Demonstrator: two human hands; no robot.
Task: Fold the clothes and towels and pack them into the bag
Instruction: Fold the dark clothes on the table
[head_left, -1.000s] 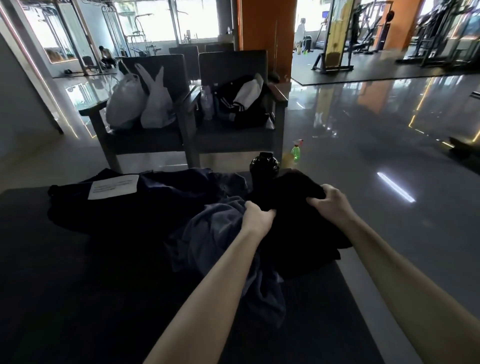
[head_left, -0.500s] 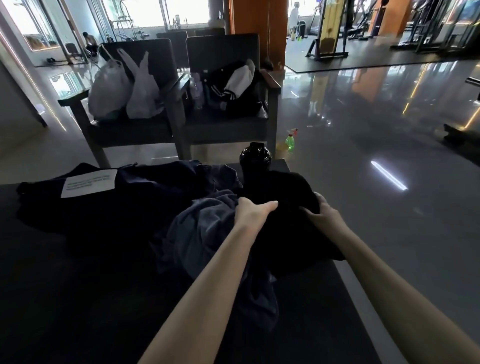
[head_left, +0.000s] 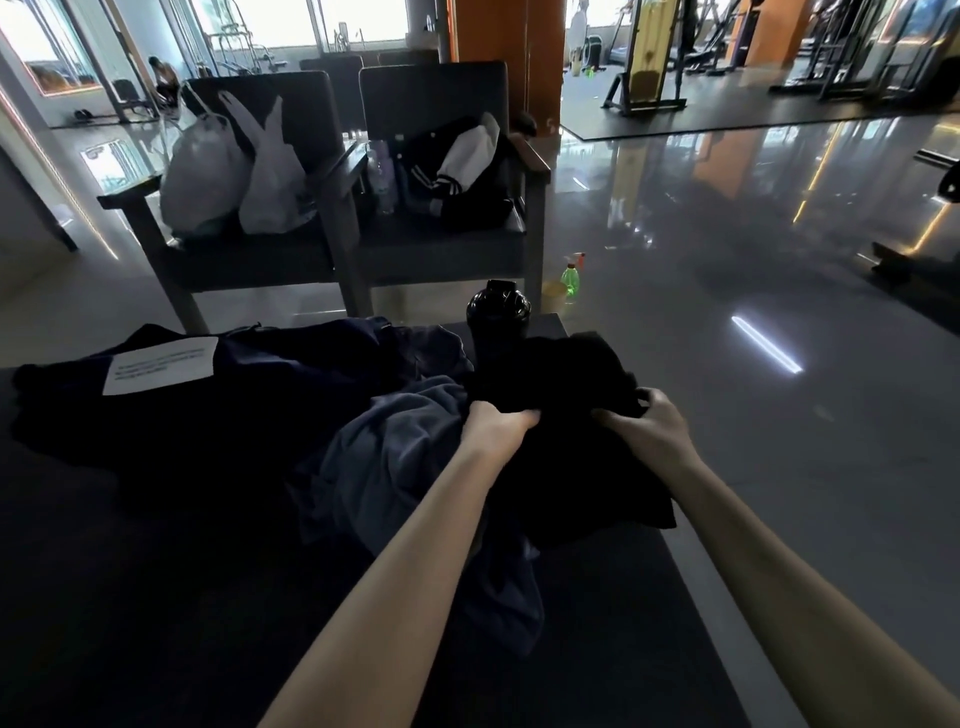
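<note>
A black garment (head_left: 566, 379) lies bunched at the right side of the dark table (head_left: 130, 597). My left hand (head_left: 493, 428) grips its left part with curled fingers. My right hand (head_left: 649, 428) pinches its right part. A blue-grey towel (head_left: 395, 457) lies crumpled just left of my left hand and runs under my forearm. A dark navy garment (head_left: 270, 384) with a white paper sheet (head_left: 161, 365) on it spreads across the table's left. No packing bag can be told apart among the dark cloth.
A black shaker bottle (head_left: 497, 314) stands at the table's far edge behind the black garment. Two dark armchairs (head_left: 332, 249) beyond hold white plastic bags (head_left: 234, 171) and a black-and-white jacket (head_left: 457, 171). A green spray bottle (head_left: 570, 278) stands on the glossy floor.
Both hands have curled tighter into the black garment and bunched it. My right hand has shifted a little nearer along its right part. The view has tilted slightly down.
</note>
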